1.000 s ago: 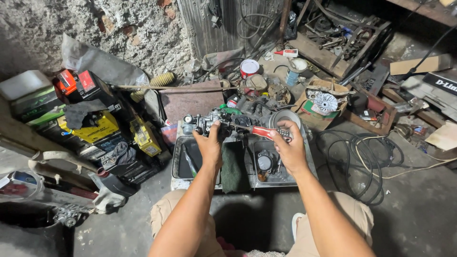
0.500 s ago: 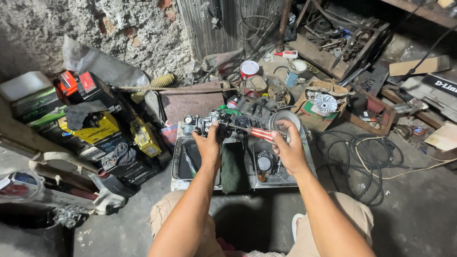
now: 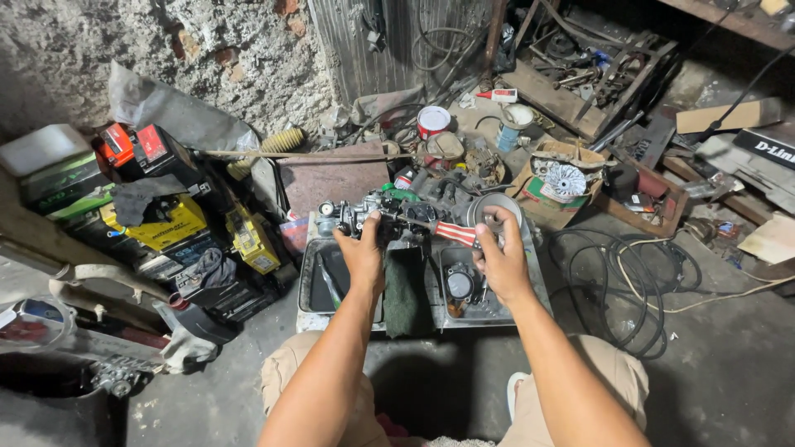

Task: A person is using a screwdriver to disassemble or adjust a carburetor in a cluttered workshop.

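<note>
My left hand [image 3: 363, 255] grips a grimy metal carburetor [image 3: 364, 213] above a metal tray [image 3: 311, 319]. My right hand [image 3: 498, 257] holds a screwdriver with a red-and-white striped handle [image 3: 456, 234]; its shaft points left into the carburetor. A dark green cloth [image 3: 404, 290] hangs over the tray between my forearms. Small round metal parts [image 3: 458, 285] lie in the tray's right side.
Stacked batteries in red, yellow and black [image 3: 166, 215] sit at left. A round grey pulley [image 3: 490, 207], a red-and-white can [image 3: 432, 122], a cardboard box with a finned metal part [image 3: 563, 180], coiled black cable [image 3: 629, 281] and wooden crates of tools [image 3: 580, 66] surround the tray.
Both hands and the carburetor stay almost where they were; the screwdriver handle has shifted only slightly.
</note>
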